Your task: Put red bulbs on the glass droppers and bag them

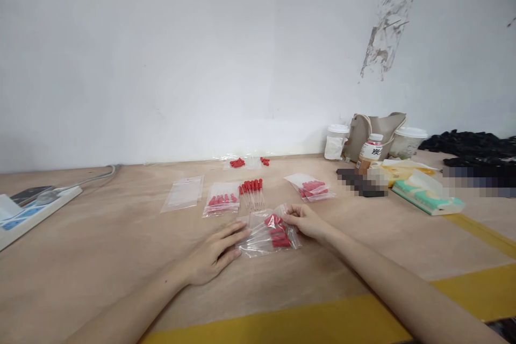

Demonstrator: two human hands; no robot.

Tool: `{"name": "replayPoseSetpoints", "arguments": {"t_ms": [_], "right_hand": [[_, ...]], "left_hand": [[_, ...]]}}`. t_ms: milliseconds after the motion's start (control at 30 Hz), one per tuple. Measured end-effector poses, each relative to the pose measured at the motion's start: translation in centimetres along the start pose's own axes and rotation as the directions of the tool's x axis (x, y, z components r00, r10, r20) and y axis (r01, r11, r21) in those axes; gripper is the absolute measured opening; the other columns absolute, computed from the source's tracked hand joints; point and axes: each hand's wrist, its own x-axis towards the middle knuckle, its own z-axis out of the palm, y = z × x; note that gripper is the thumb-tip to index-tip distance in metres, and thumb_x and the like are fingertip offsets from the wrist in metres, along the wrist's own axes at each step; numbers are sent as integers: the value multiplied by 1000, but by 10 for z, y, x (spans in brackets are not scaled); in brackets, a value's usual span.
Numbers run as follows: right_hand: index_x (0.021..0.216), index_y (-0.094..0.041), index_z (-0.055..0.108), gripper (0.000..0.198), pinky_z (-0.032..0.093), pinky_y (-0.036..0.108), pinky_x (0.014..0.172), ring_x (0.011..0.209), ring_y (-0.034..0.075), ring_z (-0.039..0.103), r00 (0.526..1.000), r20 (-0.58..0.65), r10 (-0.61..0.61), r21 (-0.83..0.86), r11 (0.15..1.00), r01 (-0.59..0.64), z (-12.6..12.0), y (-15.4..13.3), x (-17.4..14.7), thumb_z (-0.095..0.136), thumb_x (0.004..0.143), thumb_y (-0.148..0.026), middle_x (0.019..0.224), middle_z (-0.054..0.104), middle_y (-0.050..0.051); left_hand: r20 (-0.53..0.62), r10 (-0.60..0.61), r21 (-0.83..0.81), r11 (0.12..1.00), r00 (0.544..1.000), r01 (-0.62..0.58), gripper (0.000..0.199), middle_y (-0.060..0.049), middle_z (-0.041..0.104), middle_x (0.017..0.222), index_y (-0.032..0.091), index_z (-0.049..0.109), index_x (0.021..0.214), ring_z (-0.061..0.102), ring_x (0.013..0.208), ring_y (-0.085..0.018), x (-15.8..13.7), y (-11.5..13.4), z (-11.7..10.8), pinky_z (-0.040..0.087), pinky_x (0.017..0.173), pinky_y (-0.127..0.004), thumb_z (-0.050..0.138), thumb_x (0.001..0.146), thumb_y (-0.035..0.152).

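A clear zip bag lies on the table between my hands, with several red-bulbed droppers inside, bulbs toward the right. My right hand is closed on the upper right edge of this bag, fingers pinching the plastic. Palm down, my left hand rests with its fingers apart, their tips on the bag's left end. Just beyond the bag, several loose droppers lie side by side, bulbs away from me. Left of them sits a stack of filled bags; more filled bags lie to the right.
Flat bags lie at the left, and more red bulbs by the wall. A power strip occupies the far left. On the right stand a drink bottle, lidded cups, a grey bag and a tissue pack.
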Motion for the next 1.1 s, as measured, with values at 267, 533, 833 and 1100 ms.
{"name": "replayPoseSetpoints", "arguments": {"t_ms": [267, 533, 833, 1100], "right_hand": [[68, -18, 53, 17, 46, 23, 52, 54, 12, 57, 970, -244, 9, 276, 959, 60, -36, -18, -6, 61, 65, -32, 62, 61, 0], [65, -17, 49, 7, 49, 21, 53, 50, 9, 54, 946, -319, 50, 543, 828, 139, -31, -45, 17, 52, 71, -15, 56, 56, 0], [70, -21, 36, 13, 49, 25, 69, 65, 9, 58, 971, -238, 2, 548, 826, 132, 94, -58, 79, 44, 73, -11, 63, 53, -4], [61, -21, 37, 19, 44, 26, 55, 53, 12, 55, 990, -109, 93, 261, 963, -62, 129, -42, 89, 52, 73, -17, 53, 53, -4]], "left_hand": [[-118, -26, 18, 999, 993, 29, 41, -3, 34, 136, 29, 39, 128, 31, 125, -23, -4, 0, 0, 31, 101, -43, 42, 87, 32], [-357, -134, 123, 974, 924, 189, 31, -5, 46, 125, 26, 55, 112, 40, 117, -24, -3, -18, -7, 33, 98, -42, 45, 84, 36], [-454, -531, 186, 729, 716, 659, 49, -12, 37, 133, 24, 41, 129, 25, 126, -31, -20, -102, -31, 25, 99, -47, 30, 87, 46], [-264, -726, 230, 592, 635, 773, 60, -11, 31, 139, 26, 36, 132, 23, 127, -35, -21, -121, -26, 20, 99, -50, 23, 83, 59]]}}
